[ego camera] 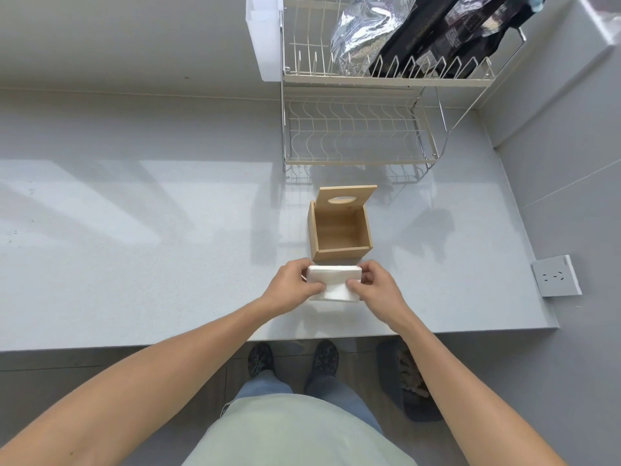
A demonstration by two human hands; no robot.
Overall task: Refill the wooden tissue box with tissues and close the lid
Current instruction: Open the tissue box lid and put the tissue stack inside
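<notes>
While both hands are closing on the stack of tissues (334, 283), I am reading the refill as only begun. I am seeing the left hand (291, 286) pinching the stack's left end and the right hand (373, 284) pinching its right end, thumbs lying over the top sheet, so each grip is shut on the tissues. I cannot tell whether the stack is resting on the counter (134, 250) or is lifted just clear of it. It is sitting just in front of the wooden box (340, 230), near but apart from its front wall. The box is standing upright with nothing showing inside, and its lid (346, 196), with the oval slot, is tilting back on the far edge, fully open. A wire dish rack (359, 129) is standing behind the box, well apart. By my judgement, loading the tissues and lowering the lid are both remaining.
</notes>
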